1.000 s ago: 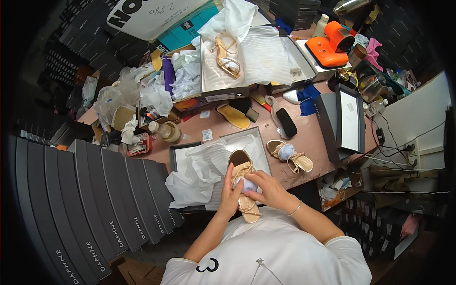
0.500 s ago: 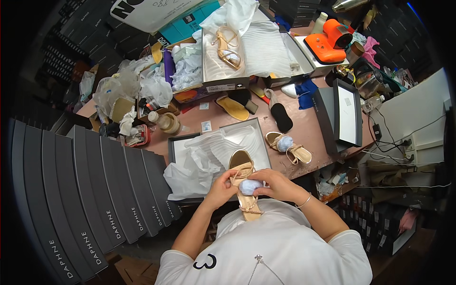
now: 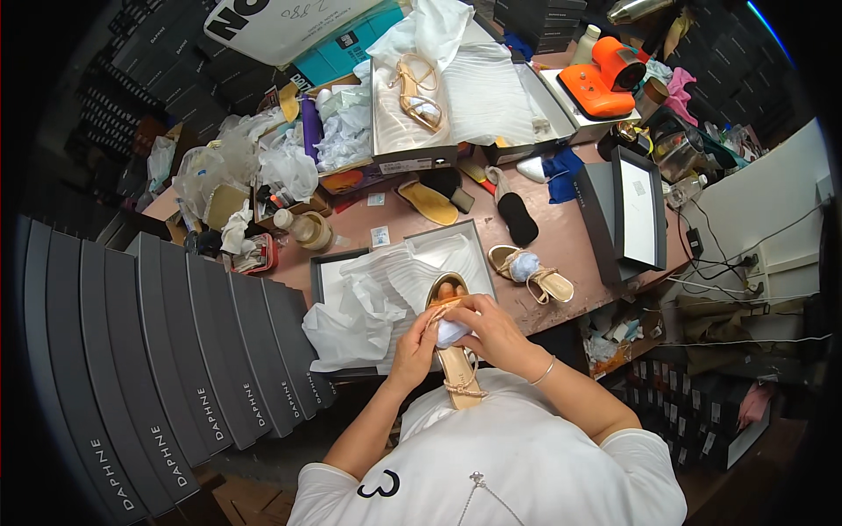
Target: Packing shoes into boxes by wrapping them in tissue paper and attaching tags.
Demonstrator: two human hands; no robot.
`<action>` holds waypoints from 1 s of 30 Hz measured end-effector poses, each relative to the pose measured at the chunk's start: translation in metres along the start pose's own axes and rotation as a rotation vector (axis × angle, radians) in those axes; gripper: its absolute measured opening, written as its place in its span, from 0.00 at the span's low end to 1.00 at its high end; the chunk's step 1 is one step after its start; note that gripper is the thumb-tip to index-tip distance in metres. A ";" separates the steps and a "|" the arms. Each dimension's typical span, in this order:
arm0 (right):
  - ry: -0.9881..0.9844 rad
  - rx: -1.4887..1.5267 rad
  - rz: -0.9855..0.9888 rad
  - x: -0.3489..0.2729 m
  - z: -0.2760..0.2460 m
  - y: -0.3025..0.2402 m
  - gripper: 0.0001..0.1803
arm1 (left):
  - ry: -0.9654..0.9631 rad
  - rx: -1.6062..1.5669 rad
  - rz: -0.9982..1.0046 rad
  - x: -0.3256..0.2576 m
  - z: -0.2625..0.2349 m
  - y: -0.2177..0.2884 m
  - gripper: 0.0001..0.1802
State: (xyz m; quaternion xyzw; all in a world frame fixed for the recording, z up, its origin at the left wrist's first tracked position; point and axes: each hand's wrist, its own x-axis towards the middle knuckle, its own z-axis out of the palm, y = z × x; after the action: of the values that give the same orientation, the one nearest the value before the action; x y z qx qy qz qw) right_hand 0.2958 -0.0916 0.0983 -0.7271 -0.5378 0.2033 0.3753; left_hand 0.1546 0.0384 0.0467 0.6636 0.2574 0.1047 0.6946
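In front of my chest is a gold strappy sandal (image 3: 460, 377), its footbed toward me and its shiny rounded end away from me. My left hand (image 3: 414, 352) is closed on the sandal's side by the straps. From the other side my right hand (image 3: 496, 337) bends over a wad of white paper (image 3: 451, 332) among the straps, fingers closed on it and partly hidden. Orange finger shapes show in the shiny end; whether fingers or a reflection, I cannot tell. The matching sandal (image 3: 554, 285), with a pale paper wad (image 3: 524, 265), lies on the table to the right.
An open shoe box (image 3: 481, 250) with white tissue (image 3: 355, 307) lies just beyond my hands. Tall stacked grey boxes (image 3: 167, 351) stand left. A dark box lid (image 3: 596, 219) stands at right. Another box (image 3: 386, 114) with a sandal (image 3: 419, 96) and an orange device (image 3: 601, 90) are farther back.
My right hand has shifted left and away from me, over the paper wad, covering more of it and the straps. Finger shapes now show in the sandal's shiny end.
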 end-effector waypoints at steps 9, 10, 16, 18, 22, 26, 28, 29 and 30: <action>-0.105 0.006 0.053 0.011 -0.020 -0.008 0.32 | -0.116 0.284 0.134 -0.008 -0.010 0.019 0.24; -0.122 -0.005 0.038 0.011 -0.022 -0.002 0.32 | -0.108 0.306 0.136 -0.009 -0.010 0.021 0.24; -0.119 0.015 0.055 0.015 -0.024 0.007 0.29 | -0.030 0.078 -0.039 -0.012 -0.002 0.029 0.21; -0.063 0.036 0.040 0.015 -0.023 0.009 0.28 | -0.030 0.082 -0.053 -0.011 -0.002 0.030 0.21; -0.079 0.084 0.045 0.017 -0.026 0.011 0.25 | 0.091 0.256 0.244 -0.005 0.007 0.021 0.20; -0.213 0.214 0.028 0.023 -0.038 0.025 0.22 | -0.011 -0.067 0.104 -0.004 0.004 0.018 0.18; -0.207 0.224 0.026 0.025 -0.037 0.029 0.20 | -0.055 -0.077 0.114 0.003 0.000 0.014 0.17; -0.171 0.206 0.032 0.024 -0.036 0.025 0.19 | -0.093 -0.057 0.121 0.009 -0.005 0.006 0.17; -0.139 0.191 0.036 0.025 -0.036 0.019 0.18 | -0.127 -0.036 0.126 0.012 -0.008 0.004 0.17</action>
State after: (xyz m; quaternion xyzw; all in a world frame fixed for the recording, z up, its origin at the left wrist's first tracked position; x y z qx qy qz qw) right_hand 0.3410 -0.0823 0.1093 -0.6816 -0.5276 0.3103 0.4010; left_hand 0.1613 0.0518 0.0483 0.6712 0.1690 0.1105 0.7133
